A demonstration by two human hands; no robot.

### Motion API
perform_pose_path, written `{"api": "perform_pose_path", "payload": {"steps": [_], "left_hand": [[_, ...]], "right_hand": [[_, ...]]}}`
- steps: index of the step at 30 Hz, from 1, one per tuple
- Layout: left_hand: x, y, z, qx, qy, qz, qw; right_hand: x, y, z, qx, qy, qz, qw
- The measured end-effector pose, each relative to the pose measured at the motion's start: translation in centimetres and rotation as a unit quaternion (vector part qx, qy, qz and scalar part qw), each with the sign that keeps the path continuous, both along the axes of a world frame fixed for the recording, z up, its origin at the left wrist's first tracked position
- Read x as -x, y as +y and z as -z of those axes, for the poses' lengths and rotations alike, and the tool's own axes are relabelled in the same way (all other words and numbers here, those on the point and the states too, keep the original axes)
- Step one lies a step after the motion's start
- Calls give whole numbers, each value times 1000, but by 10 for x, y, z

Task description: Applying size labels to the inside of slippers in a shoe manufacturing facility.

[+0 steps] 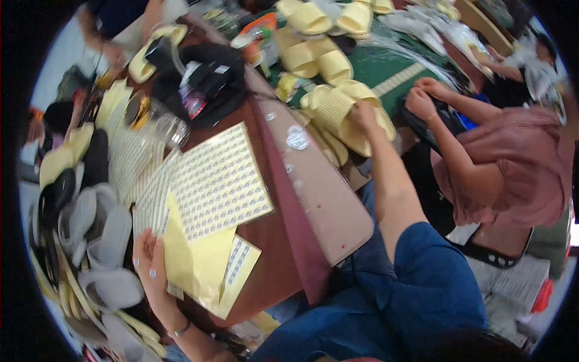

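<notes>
My right hand reaches far forward from a blue sleeve and is closed on a pale yellow slipper at the table's far edge, among other yellow slippers. My left hand lies flat with its fingers spread at the left edge of plain yellow paper sheets at the near side of the brown table. Just beyond them lies a large sheet of small stickers. A bracelet shows on my left wrist.
Grey slippers are stacked to my left. A black bag and a clear jar stand farther back. More yellow slippers lie on a green mat. A person in a pink top works at the right; others sit at the far corners.
</notes>
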State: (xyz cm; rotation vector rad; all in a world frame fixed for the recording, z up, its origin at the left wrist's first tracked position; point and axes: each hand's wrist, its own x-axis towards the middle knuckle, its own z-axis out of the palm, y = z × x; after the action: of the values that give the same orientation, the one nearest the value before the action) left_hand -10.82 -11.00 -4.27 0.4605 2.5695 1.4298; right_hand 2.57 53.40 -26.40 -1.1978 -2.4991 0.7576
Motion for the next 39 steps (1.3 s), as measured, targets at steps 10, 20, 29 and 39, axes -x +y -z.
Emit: {"api": "perform_pose_path", "payload": {"steps": [10,20,29,39], "left_hand": [[-12,12,-8,43,117,25,992],[-39,29,-29,8,231,103,968],[-45,28,-38,-46,241,149,958],[-59,39,-37,-92,315,163,930]], "right_hand": [[-72,-71,-202,-289,43,-78,953],[-122,-247,-295,-200,256,-243,914],[-53,-335,-295,-77,131,-271,950],[-50,-387,-311,-245,256,-488,797]]}}
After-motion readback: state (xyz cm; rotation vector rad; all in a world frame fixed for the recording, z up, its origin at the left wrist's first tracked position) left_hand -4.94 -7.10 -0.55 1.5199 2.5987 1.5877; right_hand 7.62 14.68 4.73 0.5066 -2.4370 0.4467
